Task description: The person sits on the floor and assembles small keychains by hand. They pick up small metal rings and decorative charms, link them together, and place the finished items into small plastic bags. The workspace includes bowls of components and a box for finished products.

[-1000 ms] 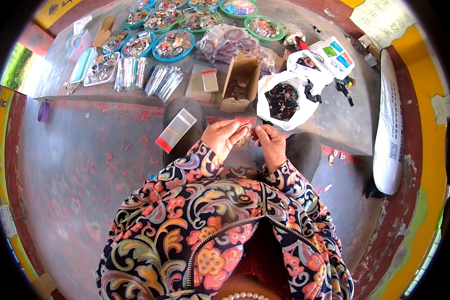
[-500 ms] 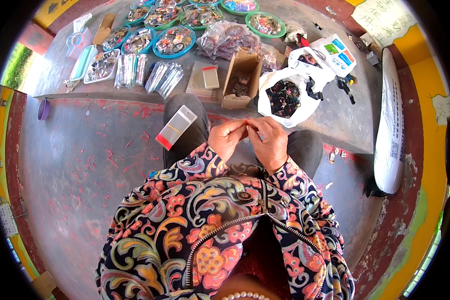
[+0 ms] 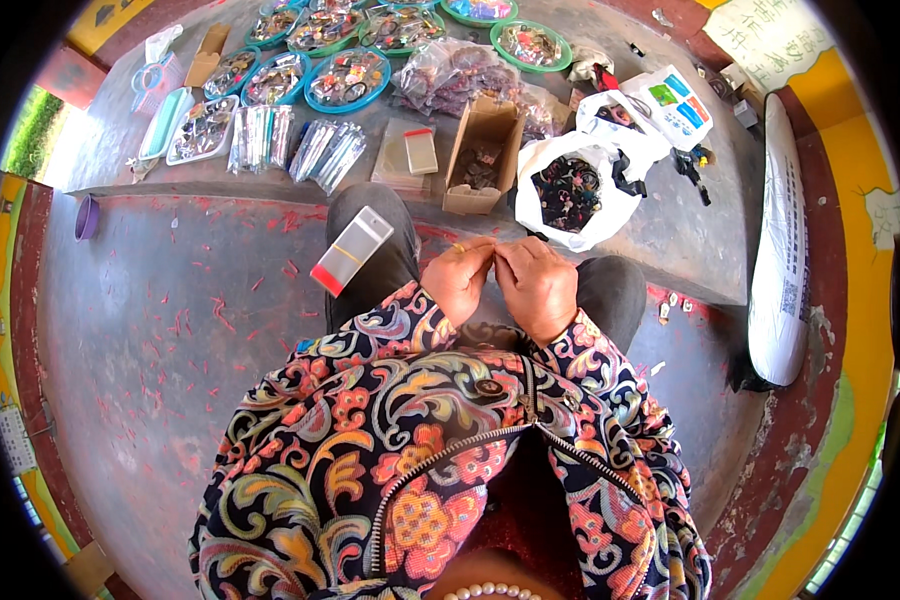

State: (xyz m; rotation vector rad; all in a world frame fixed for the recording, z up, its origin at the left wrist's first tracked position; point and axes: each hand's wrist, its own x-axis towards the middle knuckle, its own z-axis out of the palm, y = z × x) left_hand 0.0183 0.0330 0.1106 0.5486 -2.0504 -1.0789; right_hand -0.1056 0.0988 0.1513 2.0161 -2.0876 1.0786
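Since a second ago the hands have sunk nearer the lap, left hand and right hand pinching together on a tiny item hidden between fingertips over the knees, best worked with small, steady pinches.

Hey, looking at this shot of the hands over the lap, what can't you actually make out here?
- Head view: whatever sits between the left hand and right hand is too small, covered by the fingers.
- Contents of the cardboard box: dark small pieces, too small to identify.
- Items in the round trays: too small and bent by the fisheye rim.
- The lap: hidden by the patterned jacket.
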